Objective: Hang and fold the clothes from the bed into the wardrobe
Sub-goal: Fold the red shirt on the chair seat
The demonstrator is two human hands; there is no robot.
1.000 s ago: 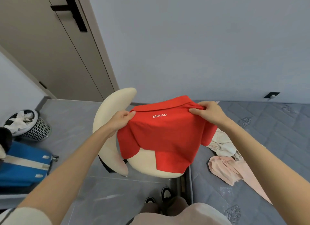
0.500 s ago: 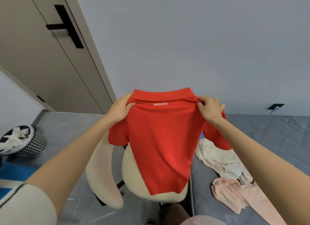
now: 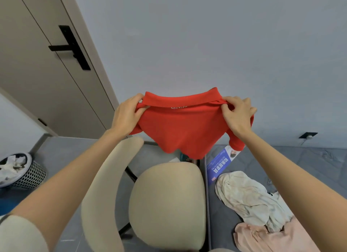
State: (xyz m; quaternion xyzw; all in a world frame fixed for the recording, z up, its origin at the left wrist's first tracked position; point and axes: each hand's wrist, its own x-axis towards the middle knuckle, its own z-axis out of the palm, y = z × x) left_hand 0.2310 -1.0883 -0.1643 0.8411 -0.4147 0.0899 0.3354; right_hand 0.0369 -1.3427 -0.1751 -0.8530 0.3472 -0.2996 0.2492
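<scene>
A red polo shirt (image 3: 185, 128) with white lettering under its collar is held up in the air over a cream chair. My left hand (image 3: 127, 115) pinches its left shoulder and my right hand (image 3: 237, 114) pinches its right shoulder. The shirt's body swings away from me, bunched and lifted. On the grey bed (image 3: 323, 169) at the right lie a crumpled off-white garment (image 3: 249, 197) and a pale pink garment (image 3: 266, 236). The wardrobe is not in view.
The cream chair (image 3: 167, 204) stands right below my arms, against the bed's edge. A blue and white leaflet (image 3: 220, 162) lies on the bed. A mesh bin (image 3: 22, 172) full of paper stands at the left. A beige door (image 3: 37, 69) with a black handle is at the back left.
Both hands have lifted the red shirt higher and further out. Its hem has swung up and away, so the body no longer hangs flat. My view has tilted upward.
</scene>
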